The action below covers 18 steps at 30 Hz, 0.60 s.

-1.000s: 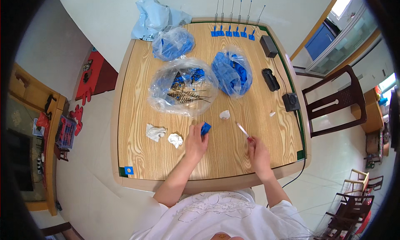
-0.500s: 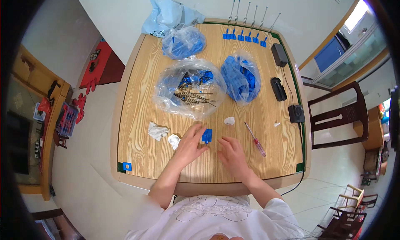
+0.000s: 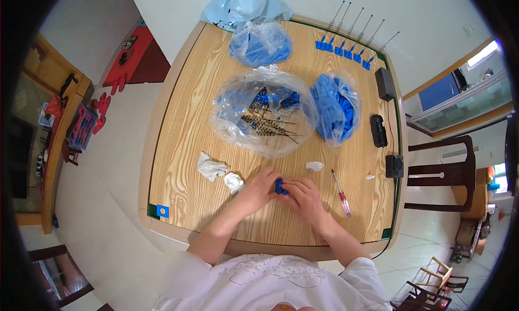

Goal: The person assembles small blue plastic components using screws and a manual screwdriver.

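Near the front middle of the table, a small blue plastic piece (image 3: pixel 280 186) sits between my two hands. My left hand (image 3: pixel 259 191) closes on its left side with the fingertips. From the right, my right hand (image 3: pixel 305 197) grips the same piece, and the fingers partly cover it. Beyond my hands lies an opened clear plastic bag (image 3: pixel 227 124) with dark coil springs (image 3: pixel 265 126) and blue bits in it. A screwdriver (image 3: pixel 343 196) with a clear reddish handle lies to the right of my right hand. Crumpled white tissue (image 3: pixel 212 168) lies to the left of my left hand.
Two more clear bags of blue pieces (image 3: pixel 262 43) (image 3: pixel 338 108) stand farther back. Several finished-looking spring stalks on blue bases (image 3: pixel 348 54) line the far right edge. Black boxes (image 3: pixel 385 84) and a cable run along the right edge. A blue square (image 3: pixel 162 211) marks the near left corner.
Both hands have come together, and their fingers now close on the blue piece, which lay on the table between them. The whole view has tilted and shifted a little.
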Each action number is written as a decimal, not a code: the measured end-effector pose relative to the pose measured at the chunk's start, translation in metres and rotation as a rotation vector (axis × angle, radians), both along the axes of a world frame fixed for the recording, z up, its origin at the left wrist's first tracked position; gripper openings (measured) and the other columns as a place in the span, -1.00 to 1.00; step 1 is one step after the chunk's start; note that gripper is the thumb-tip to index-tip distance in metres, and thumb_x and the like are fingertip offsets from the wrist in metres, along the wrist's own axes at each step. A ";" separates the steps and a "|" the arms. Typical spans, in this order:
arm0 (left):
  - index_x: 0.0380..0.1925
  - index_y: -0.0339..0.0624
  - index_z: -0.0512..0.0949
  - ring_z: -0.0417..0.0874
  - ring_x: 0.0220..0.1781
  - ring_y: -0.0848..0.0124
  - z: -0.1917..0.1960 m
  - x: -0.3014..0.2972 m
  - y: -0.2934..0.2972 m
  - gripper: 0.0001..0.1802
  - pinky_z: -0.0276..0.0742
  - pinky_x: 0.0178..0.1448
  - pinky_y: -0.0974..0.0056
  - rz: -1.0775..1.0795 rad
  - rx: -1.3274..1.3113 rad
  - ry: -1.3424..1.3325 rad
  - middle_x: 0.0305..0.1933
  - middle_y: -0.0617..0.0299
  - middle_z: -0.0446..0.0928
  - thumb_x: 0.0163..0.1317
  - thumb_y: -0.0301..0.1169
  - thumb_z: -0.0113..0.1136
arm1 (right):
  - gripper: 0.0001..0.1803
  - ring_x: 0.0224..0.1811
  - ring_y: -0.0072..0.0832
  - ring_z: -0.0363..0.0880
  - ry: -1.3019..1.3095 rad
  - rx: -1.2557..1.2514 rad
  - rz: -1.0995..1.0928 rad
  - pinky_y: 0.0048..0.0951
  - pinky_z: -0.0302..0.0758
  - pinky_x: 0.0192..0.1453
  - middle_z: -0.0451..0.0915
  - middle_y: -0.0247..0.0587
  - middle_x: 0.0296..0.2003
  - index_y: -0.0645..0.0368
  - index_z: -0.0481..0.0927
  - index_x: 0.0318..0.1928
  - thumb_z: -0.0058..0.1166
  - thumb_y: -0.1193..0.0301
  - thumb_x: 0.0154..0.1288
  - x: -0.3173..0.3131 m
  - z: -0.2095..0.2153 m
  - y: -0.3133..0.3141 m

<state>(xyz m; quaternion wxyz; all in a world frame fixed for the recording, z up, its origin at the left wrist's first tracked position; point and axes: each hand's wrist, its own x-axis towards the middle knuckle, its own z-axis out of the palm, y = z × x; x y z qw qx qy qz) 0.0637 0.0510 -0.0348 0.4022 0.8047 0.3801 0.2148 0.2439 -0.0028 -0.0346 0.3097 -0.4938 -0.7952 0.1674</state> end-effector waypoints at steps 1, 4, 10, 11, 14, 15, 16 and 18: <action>-0.17 -0.23 0.41 0.48 -0.10 0.00 0.002 0.002 0.001 -0.56 0.44 -0.08 0.07 -0.010 -0.034 0.050 -0.19 0.02 0.39 -0.10 -0.51 0.32 | -0.70 -0.14 -0.17 0.52 0.003 -0.011 -0.013 -0.25 0.45 -0.05 0.58 -0.13 -0.19 0.26 0.53 -0.22 0.23 0.45 -0.01 0.002 -0.002 0.002; -0.19 -0.24 0.41 0.48 -0.11 -0.01 0.001 0.002 0.002 -0.56 0.43 -0.10 0.06 -0.015 -0.040 0.014 -0.19 0.03 0.39 -0.12 -0.51 0.33 | -0.76 -0.22 -0.18 0.52 0.004 -0.056 -0.051 -0.25 0.45 -0.13 0.58 -0.14 -0.27 0.26 0.54 -0.25 0.21 0.47 0.03 0.001 -0.004 0.007; -0.15 -0.26 0.42 0.47 -0.10 0.03 0.002 0.002 0.001 -0.51 0.43 -0.06 0.12 0.018 -0.036 0.009 -0.18 0.03 0.39 -0.16 -0.50 0.35 | -0.75 -0.23 -0.16 0.47 0.077 -0.073 -0.123 -0.24 0.40 -0.10 0.55 -0.15 -0.30 0.25 0.53 -0.23 0.20 0.48 0.04 -0.003 -0.015 0.006; -0.15 -0.26 0.42 0.47 -0.10 0.03 0.000 0.002 0.001 -0.51 0.43 -0.06 0.12 0.018 -0.036 0.007 -0.18 0.03 0.39 -0.16 -0.50 0.35 | -0.70 -0.19 -0.16 0.46 0.098 -0.067 -0.129 -0.24 0.39 -0.07 0.54 -0.14 -0.26 0.24 0.51 -0.20 0.23 0.48 0.02 -0.003 -0.017 0.006; -0.12 -0.26 0.42 0.47 -0.09 0.03 -0.006 0.000 -0.001 -0.51 0.44 -0.07 0.13 0.028 -0.019 0.021 -0.15 0.02 0.38 -0.13 -0.49 0.34 | -0.56 -0.11 -0.14 0.44 0.174 -0.138 -0.159 -0.23 0.37 0.01 0.51 -0.11 -0.16 0.21 0.48 -0.12 0.31 0.47 -0.07 -0.007 -0.012 0.005; -0.10 -0.25 0.41 0.47 -0.09 0.03 -0.007 -0.001 -0.002 -0.49 0.44 -0.07 0.13 0.025 0.001 0.006 -0.14 0.02 0.38 -0.12 -0.49 0.33 | -0.56 -0.11 -0.14 0.44 0.177 -0.141 -0.153 -0.23 0.37 0.01 0.51 -0.11 -0.16 0.21 0.48 -0.12 0.31 0.47 -0.07 -0.006 -0.014 0.005; -0.07 -0.25 0.41 0.47 -0.08 0.04 -0.008 0.000 -0.002 -0.48 0.45 -0.06 0.13 0.017 0.021 -0.010 -0.13 0.02 0.37 -0.11 -0.48 0.33 | -0.51 -0.08 -0.14 0.43 0.167 -0.145 -0.148 -0.23 0.37 0.03 0.49 -0.10 -0.13 0.20 0.46 -0.09 0.33 0.48 -0.10 -0.004 -0.016 0.005; -0.05 -0.24 0.40 0.47 -0.07 0.04 -0.007 -0.001 -0.002 -0.47 0.45 -0.06 0.13 0.028 -0.017 -0.011 -0.12 0.03 0.37 -0.11 -0.49 0.33 | -0.46 -0.05 -0.13 0.42 0.160 -0.152 -0.139 -0.23 0.37 0.04 0.48 -0.10 -0.10 0.19 0.45 -0.06 0.35 0.48 -0.13 -0.002 -0.017 0.005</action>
